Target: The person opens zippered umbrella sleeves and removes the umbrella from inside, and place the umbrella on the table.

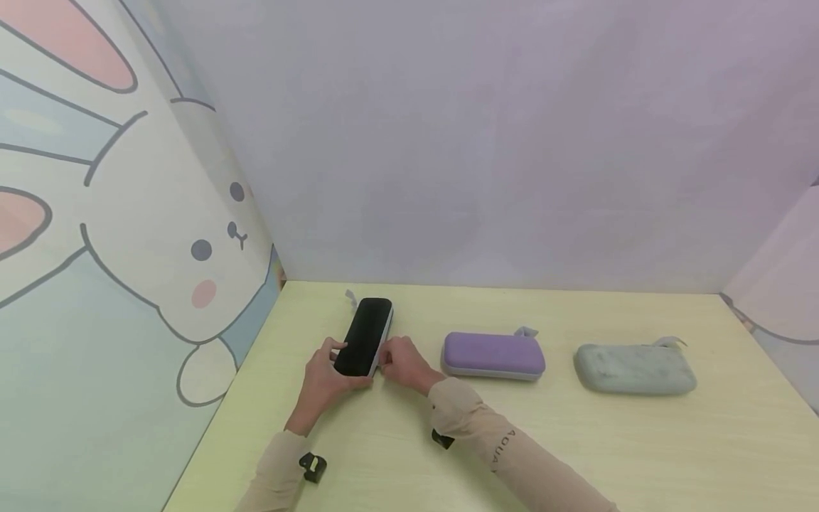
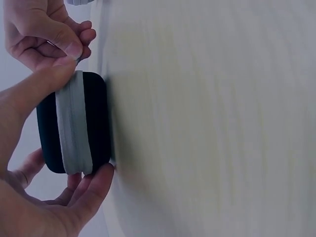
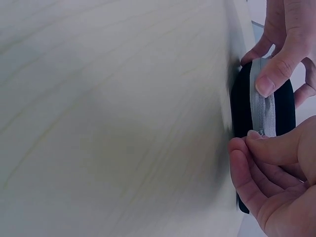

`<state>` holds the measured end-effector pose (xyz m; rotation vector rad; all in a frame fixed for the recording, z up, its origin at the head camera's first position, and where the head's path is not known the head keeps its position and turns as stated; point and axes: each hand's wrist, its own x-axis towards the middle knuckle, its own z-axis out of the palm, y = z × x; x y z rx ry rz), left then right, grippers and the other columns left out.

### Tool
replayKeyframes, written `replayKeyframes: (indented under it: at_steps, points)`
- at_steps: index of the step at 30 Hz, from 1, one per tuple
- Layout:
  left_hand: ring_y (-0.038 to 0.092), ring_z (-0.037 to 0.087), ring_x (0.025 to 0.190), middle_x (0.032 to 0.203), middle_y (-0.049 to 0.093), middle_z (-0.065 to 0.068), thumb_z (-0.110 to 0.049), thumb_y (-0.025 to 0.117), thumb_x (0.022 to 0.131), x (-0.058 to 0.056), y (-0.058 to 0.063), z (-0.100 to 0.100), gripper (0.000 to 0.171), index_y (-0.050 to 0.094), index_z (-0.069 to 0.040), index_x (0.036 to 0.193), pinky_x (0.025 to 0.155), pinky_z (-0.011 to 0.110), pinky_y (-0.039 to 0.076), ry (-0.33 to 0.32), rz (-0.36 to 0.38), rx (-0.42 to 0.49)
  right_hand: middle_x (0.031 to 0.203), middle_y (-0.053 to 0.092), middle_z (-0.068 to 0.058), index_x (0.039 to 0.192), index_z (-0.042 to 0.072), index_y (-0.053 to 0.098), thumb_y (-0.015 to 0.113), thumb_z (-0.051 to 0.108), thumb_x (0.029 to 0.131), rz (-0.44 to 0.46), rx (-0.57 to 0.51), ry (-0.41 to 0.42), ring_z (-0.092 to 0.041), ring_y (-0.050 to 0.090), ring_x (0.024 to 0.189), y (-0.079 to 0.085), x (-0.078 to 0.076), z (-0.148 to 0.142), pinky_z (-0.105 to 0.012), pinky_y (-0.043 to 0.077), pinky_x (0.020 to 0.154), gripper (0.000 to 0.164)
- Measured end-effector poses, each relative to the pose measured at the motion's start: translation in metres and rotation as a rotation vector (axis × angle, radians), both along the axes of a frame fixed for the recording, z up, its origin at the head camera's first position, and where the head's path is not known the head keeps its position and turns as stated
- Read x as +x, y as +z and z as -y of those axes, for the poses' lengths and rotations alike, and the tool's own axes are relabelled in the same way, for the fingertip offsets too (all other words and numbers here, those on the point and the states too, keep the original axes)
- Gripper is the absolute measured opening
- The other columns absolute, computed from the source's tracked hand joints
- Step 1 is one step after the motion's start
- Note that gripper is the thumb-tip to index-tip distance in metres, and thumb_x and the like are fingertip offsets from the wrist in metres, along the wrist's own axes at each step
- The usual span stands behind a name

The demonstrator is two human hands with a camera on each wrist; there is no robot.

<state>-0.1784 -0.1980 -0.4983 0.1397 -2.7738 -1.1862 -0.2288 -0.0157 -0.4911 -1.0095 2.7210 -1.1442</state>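
A black zippered case point(image 1: 367, 331) lies at an angle on the left part of the table, a grey strap point(image 1: 350, 299) at its far end. My left hand point(image 1: 323, 380) grips its near end, thumb along the front and fingers around the far side. In the left wrist view a light grey zipper band point(image 2: 74, 128) runs around the case between its two black halves. At the case's right side my right hand point(image 1: 404, 361) pinches the zipper pull, mostly hidden by thumb and forefinger. The left thumb point(image 3: 265, 85) presses on the zipper band in the right wrist view.
A purple zippered case point(image 1: 493, 352) lies to the right of my right hand. Farther right is a grey-green marbled case point(image 1: 635, 370). Both have small straps at the back. A pale wall stands behind the table point(image 1: 384, 455), and a rabbit-printed sheet point(image 1: 147, 213) borders its left side.
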Motion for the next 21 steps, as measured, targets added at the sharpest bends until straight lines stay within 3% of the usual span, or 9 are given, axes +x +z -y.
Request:
replayKeyframes:
  at_steps: [21]
  points:
    - [0.050, 0.023, 0.085, 0.090, 0.054, 0.011, -0.038, 0.093, 0.051, 0.0000, -0.0021, -0.0040, 0.083, 0.050, -0.008, 0.116, 0.071, 0.034, 0.042, 0.015, -0.033, -0.033, 0.059, 0.055, 0.005, 0.065, 0.003, 0.066, 0.062, -0.014, 0.068, 0.035, 0.018, 0.070, -0.004, 0.045, 0.055, -0.0002, 0.0089, -0.0014, -0.016, 0.038, 0.052, 0.017]
